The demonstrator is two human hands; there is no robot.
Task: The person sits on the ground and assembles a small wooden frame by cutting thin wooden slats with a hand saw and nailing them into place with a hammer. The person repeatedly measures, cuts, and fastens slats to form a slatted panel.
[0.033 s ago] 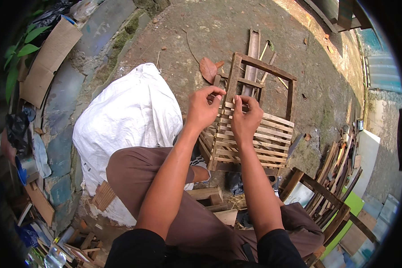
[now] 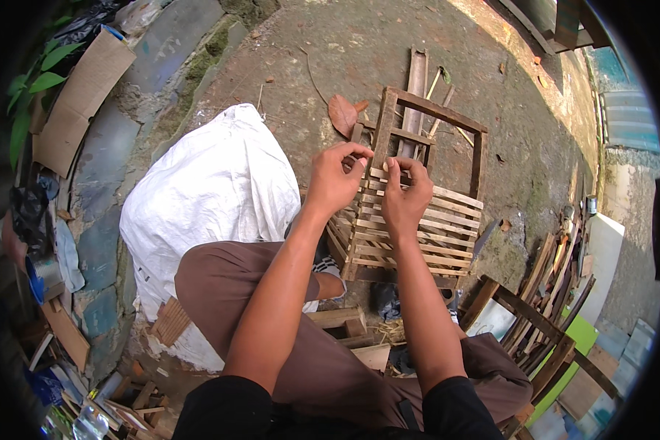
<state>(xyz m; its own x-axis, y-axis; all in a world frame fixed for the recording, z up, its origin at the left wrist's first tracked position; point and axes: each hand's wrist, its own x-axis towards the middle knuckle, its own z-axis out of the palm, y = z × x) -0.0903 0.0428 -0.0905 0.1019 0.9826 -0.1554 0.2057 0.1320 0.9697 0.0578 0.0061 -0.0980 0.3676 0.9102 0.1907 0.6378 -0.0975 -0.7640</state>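
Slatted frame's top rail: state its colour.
The top rail is brown, seen best in the head view.

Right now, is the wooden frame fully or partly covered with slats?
Partly: the wooden frame has slats across its near part; ground shows through beyond.

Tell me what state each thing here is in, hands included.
Left hand: fingers curled, thumb bent toward them; any held item unclear
Right hand: thumb and forefinger close together; contents unclear
Wooden frame: slatted in the lower part, open above
White sack: bulging and wrinkled
Brown leaf: dry, lying on the ground
Wood strips: bunched loosely together
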